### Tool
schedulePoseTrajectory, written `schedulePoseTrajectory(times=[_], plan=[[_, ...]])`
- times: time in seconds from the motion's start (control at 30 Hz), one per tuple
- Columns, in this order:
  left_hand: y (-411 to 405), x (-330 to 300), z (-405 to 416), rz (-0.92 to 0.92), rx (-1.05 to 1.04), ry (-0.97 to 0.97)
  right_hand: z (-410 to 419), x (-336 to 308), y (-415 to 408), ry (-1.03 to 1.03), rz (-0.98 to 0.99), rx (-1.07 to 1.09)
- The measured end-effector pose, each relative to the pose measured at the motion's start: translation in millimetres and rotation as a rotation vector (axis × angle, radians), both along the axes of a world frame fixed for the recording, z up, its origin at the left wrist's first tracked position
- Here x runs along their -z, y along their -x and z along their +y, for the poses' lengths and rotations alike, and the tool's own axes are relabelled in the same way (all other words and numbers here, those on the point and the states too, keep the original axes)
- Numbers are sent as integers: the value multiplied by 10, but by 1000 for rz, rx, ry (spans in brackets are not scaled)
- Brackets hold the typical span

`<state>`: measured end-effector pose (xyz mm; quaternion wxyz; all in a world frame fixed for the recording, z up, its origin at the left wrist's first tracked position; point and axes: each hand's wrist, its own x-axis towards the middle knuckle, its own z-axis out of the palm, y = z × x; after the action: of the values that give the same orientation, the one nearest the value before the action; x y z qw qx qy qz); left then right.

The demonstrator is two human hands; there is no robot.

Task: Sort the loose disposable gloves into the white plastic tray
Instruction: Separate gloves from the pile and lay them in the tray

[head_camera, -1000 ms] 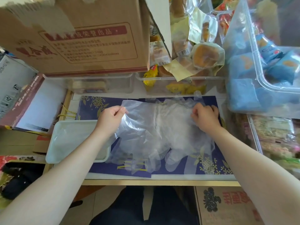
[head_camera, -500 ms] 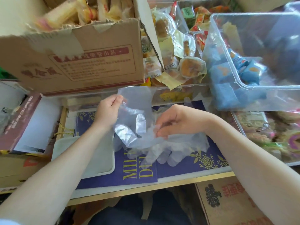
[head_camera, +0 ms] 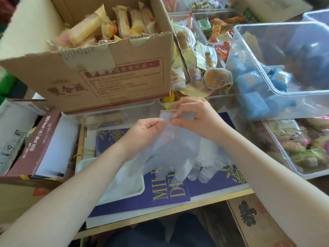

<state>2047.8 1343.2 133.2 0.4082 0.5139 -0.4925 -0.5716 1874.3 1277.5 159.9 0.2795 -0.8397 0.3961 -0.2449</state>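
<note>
A bunch of clear disposable gloves (head_camera: pixel 178 154) hangs from both hands above the blue printed mat (head_camera: pixel 204 186), their fingers drooping toward it. My left hand (head_camera: pixel 144 130) pinches the cuff edge from the left. My right hand (head_camera: pixel 194 116) pinches the same cuff edge from the right, close beside the left. The white plastic tray (head_camera: pixel 124 184) lies on the mat at lower left, partly hidden under my left forearm; some clear film seems to lie over it.
A cardboard box (head_camera: pixel 106 68) of wrapped snacks stands behind the hands. Clear plastic bins (head_camera: pixel 284 97) with blue packets and other snacks crowd the right side. A maroon box (head_camera: pixel 41 145) sits left. The table's front edge (head_camera: pixel 160 213) runs below the mat.
Both hands have come together at the glove cuffs and lifted the bunch off the mat; the gloves went from spread flat to gathered and hanging. The camera tilted upward.
</note>
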Motion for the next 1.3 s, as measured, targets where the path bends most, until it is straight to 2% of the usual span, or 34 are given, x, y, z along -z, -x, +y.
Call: schedulePoseTrajectory(times=[0.13, 0.27, 0.4, 0.57, 0.7, 0.97, 1.1, 1.23, 1.3], plan=[[-108, 69, 29, -41, 27, 4, 31, -4, -28, -185, -17, 34], [-222, 83, 26, -58, 107, -68, 61, -5, -69, -124, -19, 61], [-318, 124, 63, -359, 211, 20, 60, -20, -82, -140, -1, 86], [-453, 196, 186, -415, 294, -83, 33, -13, -42, -217, 38, 99], [-524, 255, 174, -777, 353, -131, 75, 52, -31, -201, 97, 9], [-29, 252, 73, -617, -17, 198, 83, 189, -9, -183, 96, -71], [-19, 329, 66, -627, -162, 141, 12, 269, 266, -307, 276, -95], [-51, 436, 64, -728, -242, 72, -32, 610, 633, -546, 239, -18], [-46, 519, 75, -764, -293, 23, -40, 877, 807, -583, 301, 16]])
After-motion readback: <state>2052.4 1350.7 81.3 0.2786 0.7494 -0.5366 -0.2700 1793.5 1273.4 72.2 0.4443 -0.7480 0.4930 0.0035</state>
